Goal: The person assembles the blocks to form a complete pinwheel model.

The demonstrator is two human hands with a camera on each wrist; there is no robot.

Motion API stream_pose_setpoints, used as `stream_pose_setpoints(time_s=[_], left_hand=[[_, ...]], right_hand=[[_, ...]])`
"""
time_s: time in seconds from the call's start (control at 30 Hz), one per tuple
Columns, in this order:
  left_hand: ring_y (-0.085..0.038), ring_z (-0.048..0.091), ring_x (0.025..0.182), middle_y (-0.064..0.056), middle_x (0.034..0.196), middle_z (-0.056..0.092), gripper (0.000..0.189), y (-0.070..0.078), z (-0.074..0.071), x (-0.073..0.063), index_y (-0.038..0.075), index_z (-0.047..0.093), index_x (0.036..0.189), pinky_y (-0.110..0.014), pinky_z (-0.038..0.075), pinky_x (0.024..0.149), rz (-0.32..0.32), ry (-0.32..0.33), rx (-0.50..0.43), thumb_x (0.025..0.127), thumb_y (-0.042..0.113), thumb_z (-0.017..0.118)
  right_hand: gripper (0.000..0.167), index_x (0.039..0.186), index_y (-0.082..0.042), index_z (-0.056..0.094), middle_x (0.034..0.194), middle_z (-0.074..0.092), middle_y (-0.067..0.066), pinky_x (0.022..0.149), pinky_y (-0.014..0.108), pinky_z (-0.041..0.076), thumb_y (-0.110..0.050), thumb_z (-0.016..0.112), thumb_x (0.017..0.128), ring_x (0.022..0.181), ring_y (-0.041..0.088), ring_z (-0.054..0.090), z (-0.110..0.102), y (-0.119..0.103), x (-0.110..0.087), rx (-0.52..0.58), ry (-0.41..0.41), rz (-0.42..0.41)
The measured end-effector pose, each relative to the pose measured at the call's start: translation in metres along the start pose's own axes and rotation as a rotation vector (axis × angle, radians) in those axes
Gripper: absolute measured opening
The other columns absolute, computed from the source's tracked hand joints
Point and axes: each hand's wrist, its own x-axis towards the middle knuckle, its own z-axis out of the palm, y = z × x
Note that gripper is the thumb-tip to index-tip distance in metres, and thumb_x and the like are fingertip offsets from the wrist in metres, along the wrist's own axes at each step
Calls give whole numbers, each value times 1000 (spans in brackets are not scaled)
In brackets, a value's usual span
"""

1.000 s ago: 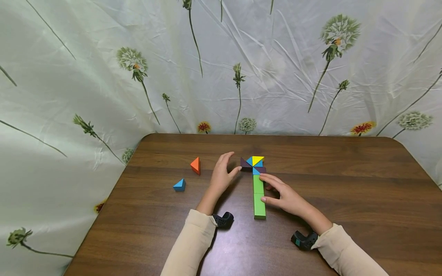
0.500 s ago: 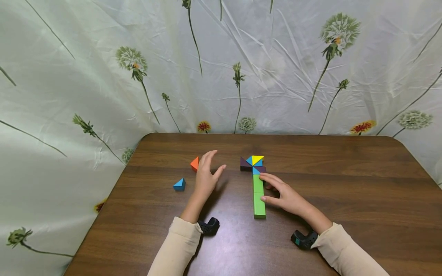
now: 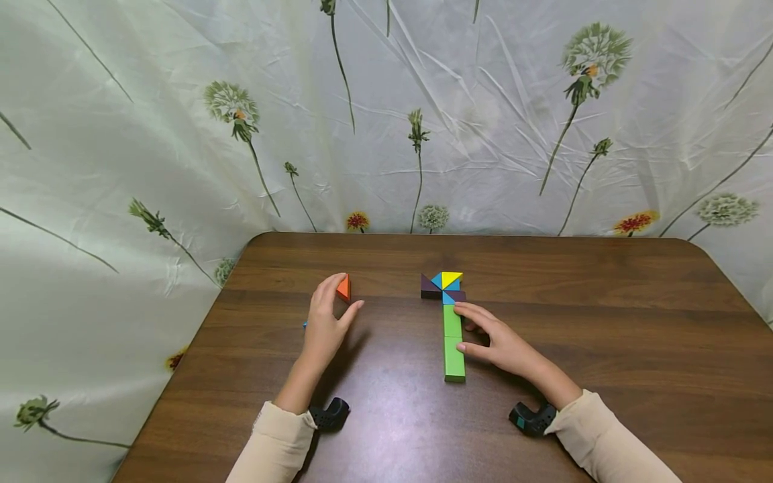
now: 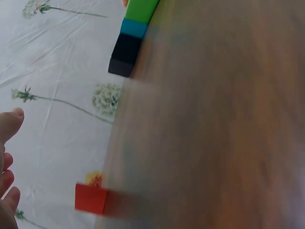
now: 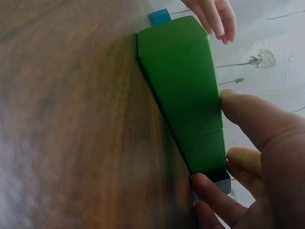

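Observation:
My left hand (image 3: 326,325) is over the left part of the table, fingers spread and holding nothing. Just beyond its fingers stands an orange triangular block (image 3: 345,288), which the hand partly covers. Only a corner of a loose blue triangular block (image 3: 304,325) shows behind this hand. My right hand (image 3: 504,342) rests against two green blocks laid end to end, the far green block (image 3: 452,320) and the near green block (image 3: 454,355). Its thumb touches the near one's edge. At their far end, blue, dark purple (image 3: 429,287) and yellow (image 3: 449,278) triangular blocks form a pinwheel-like cluster.
The brown wooden table (image 3: 580,302) ends at a pale curtain (image 3: 386,168) with dandelion prints. Black camera bands (image 3: 331,414) sit at both wrists. In the left wrist view the orange block stands near the table edge.
My left hand has moved left, from beside the pinwheel cluster to near the orange block, and now hides most of the loose blue block. The right hand stays in place.

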Motion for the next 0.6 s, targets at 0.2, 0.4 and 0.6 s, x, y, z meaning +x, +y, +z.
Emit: stream_pose_setpoints(time_s=[0.2,0.4,0.6], left_hand=[[-32,43,112,-18,119,48,57,-9,-17,-10,-4,48,121,-44,35,92,-32,-14,25,72,7,75],[-34,43,111,-20,119,47,60,-18,-30,-17,-4,48,121,-47,36,91,-71,-15,48,70,6,77],[-32,44,113,-18,121,47,62,-31,-40,-23,-1,47,124,-47,37,91,-171,-135,60,71,12,77]], right_hand=[[64,136,-8,38,141,31,7,84,39,43,-32,65,83,100,19,52,0,0,0,-7,13,-6],[64,136,-7,38,140,31,8,84,39,43,-30,65,83,100,19,52,0,0,0,-2,15,-9],[63,136,-9,38,141,31,6,85,38,43,-32,64,83,99,17,52,1,2,0,-3,11,-11]])
